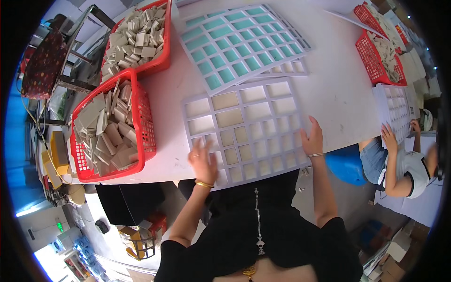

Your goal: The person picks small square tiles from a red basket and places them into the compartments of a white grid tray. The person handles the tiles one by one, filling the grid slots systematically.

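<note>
A white gridded tray lies on the table's front edge, right before me. Beige pieces fill some compartments in its second column; other compartments look paler, and I cannot tell whether they hold pieces. My left hand is over the tray's left column, its fingers angled down toward the small compartments. Motion smears those fingers, so whether they pinch anything is unclear. Along the tray's right edge rests my right hand, thumb and fingers apart, holding nothing. Behind it, a tray with turquoise compartments sits atop other gridded trays.
Two red plastic baskets stand at the left, the nearer basket and the farther basket, both heaped with flat beige pieces. At right, another red basket stands near a co-worker, whose hand touches a white gridded tray.
</note>
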Action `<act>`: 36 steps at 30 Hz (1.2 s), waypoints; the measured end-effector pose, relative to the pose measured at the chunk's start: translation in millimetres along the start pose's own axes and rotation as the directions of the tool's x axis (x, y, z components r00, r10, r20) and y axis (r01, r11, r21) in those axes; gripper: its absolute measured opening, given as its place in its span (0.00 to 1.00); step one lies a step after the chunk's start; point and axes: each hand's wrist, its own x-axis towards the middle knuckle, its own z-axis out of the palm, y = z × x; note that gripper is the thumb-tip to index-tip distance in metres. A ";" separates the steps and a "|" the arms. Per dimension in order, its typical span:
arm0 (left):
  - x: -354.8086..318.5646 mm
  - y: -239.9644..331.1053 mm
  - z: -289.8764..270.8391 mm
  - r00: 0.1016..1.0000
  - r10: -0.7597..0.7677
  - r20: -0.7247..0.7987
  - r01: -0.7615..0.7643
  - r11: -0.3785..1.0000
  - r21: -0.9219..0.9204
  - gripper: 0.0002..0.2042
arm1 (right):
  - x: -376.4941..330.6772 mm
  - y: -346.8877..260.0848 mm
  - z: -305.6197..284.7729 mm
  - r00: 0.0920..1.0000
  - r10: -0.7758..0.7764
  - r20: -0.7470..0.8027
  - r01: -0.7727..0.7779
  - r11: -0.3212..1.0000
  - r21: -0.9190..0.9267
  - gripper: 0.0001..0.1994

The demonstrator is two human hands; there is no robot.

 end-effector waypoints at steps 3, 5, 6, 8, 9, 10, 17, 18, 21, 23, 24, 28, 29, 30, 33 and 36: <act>-10.7 -11.0 11.7 0.991 -0.124 -0.058 0.117 0.988 -0.104 0.28 | -12.8 37.4 0.1 0.998 0.040 -0.048 -0.044 0.996 -0.077 0.31; -23.6 -24.1 10.5 0.982 -0.183 0.037 0.187 0.967 -0.172 0.27 | -25.0 51.1 7.3 0.997 0.055 -0.051 -0.060 0.993 -0.106 0.30; -29.8 -32.2 10.8 0.978 -0.179 0.106 0.200 0.950 -0.239 0.29 | -27.7 39.9 12.6 0.996 0.071 -0.051 -0.072 0.997 -0.023 0.30; -23.8 -27.1 4.9 0.985 -0.138 0.101 0.162 0.946 -0.281 0.28 | -29.8 8.6 26.8 0.993 0.105 -0.058 -0.095 0.984 0.149 0.29; -22.4 -22.0 6.2 0.987 -0.118 0.104 0.146 0.938 -0.315 0.27 | -30.4 12.5 26.2 0.985 0.150 -0.084 -0.133 0.974 0.186 0.29; -19.9 -21.0 8.2 0.989 -0.122 0.082 0.143 0.918 -0.371 0.25 | -31.5 20.0 27.5 0.974 0.198 -0.109 -0.170 0.960 0.225 0.28; -15.1 58.9 29.5 0.888 0.090 0.452 0.200 0.808 -0.554 0.26 | -24.2 116.1 -43.7 0.863 0.375 -0.339 -0.388 0.921 0.032 0.29; -13.0 77.8 37.2 0.845 0.116 0.522 0.268 0.752 -0.602 0.28 | -16.9 131.7 -71.1 0.833 0.432 -0.346 -0.462 0.887 -0.006 0.29; -2.6 135.4 71.8 0.731 0.338 0.592 0.335 0.578 -0.744 0.29 | 4.4 220.4 -159.3 0.781 0.440 -0.444 -0.532 0.841 -0.103 0.32; 10.5 157.5 85.3 0.727 0.420 0.543 0.271 0.552 -0.789 0.29 | 25.2 232.8 -195.4 0.764 0.292 -0.575 -0.519 0.808 -0.279 0.34; 14.7 161.1 93.6 0.768 0.435 0.470 0.179 0.558 -0.811 0.29 | 35.5 227.0 -207.5 0.752 0.096 -0.653 -0.483 0.754 -0.445 0.35; 42.6 137.0 111.2 0.960 0.096 0.262 0.150 0.615 -0.774 0.20 | 61.9 147.8 -204.5 0.809 -0.085 -0.581 -0.199 0.891 -0.408 0.35; 55.4 120.3 114.6 0.994 -0.043 0.101 0.105 0.622 -0.776 0.17 | 65.9 138.8 -189.1 0.838 -0.065 -0.542 -0.169 0.913 -0.371 0.35; 70.0 102.5 114.8 0.990 -0.129 -0.060 0.051 0.712 -0.700 0.15 | 68.8 137.3 -169.3 0.864 -0.045 -0.502 -0.143 0.933 -0.330 0.34; 119.8 42.0 110.4 0.909 -0.347 -0.230 0.115 0.740 -0.663 0.17 | 91.6 131.6 -91.4 0.934 -0.014 -0.357 -0.071 0.972 -0.226 0.31; 160.6 -5.2 114.2 0.859 -0.446 -0.252 0.157 0.697 -0.700 0.19 | 127.2 88.3 -21.9 0.985 0.060 -0.160 -0.087 0.983 -0.163 0.31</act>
